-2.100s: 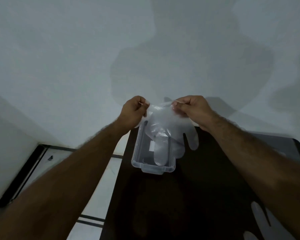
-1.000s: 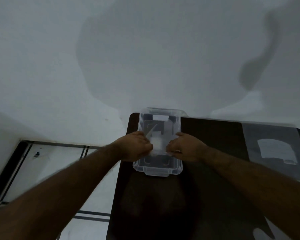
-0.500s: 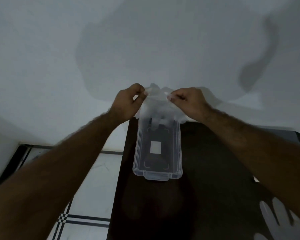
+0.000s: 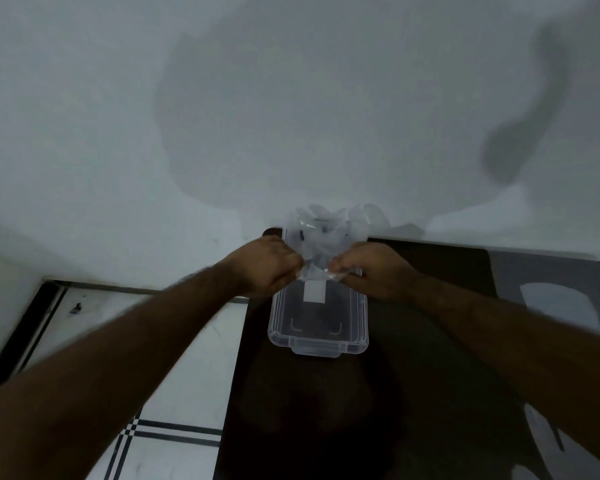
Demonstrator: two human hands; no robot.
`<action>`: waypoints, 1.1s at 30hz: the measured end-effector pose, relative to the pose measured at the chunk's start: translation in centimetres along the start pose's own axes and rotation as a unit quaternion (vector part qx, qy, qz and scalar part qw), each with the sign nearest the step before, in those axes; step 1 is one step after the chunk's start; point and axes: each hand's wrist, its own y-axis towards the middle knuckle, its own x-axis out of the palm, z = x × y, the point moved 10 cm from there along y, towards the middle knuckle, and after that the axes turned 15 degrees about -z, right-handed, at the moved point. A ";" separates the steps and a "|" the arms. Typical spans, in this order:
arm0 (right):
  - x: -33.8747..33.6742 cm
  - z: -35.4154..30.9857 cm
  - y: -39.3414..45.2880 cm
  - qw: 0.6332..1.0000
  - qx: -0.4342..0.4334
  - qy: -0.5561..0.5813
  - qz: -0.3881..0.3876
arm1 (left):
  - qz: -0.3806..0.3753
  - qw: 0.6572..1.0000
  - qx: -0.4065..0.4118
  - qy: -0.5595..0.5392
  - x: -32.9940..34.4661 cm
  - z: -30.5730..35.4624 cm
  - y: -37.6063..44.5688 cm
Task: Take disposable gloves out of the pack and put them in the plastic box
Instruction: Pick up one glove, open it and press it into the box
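A clear plastic box [image 4: 317, 336] sits on the dark table [image 4: 413, 393] near its far left corner, open at the top, with a white label on its floor. My left hand [image 4: 267, 270] and my right hand [image 4: 371, 271] are both closed on a thin see-through disposable glove [image 4: 321, 237]. They pinch its near edge low over the middle of the box. The glove's fingers stick up, crumpled, over the box's far end. A grey pack [image 4: 555, 299] lies flat at the table's right edge.
Another loose see-through glove [image 4: 548, 441] lies on the table at the lower right. A pale wall stands close behind the table. White floor tiles with black lines show to the left, below the table edge.
Both hands have come down and toward me with the glove, from above the box's far end to low over its middle. The glove's fingers now point up and away.
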 end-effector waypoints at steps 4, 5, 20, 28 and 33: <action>4.1 1.9 1.0 0.993 0.044 -0.056 -0.097 | -0.049 0.999 0.007 0.015 3.4 0.4 0.9; 5.0 2.4 1.1 0.989 0.052 -0.071 -0.122 | -0.067 0.997 0.012 0.027 4.2 0.5 1.2; 12.4 1.2 1.0 0.882 0.061 -0.220 -0.413 | -0.344 0.925 0.020 0.159 10.9 2.7 3.7; 13.3 1.3 2.4 0.868 0.063 -0.251 -0.423 | -0.386 0.913 0.021 0.128 10.8 3.4 2.3; 13.5 0.8 3.1 0.883 0.060 -0.289 -0.366 | -0.355 0.926 0.029 0.128 11.0 4.0 2.7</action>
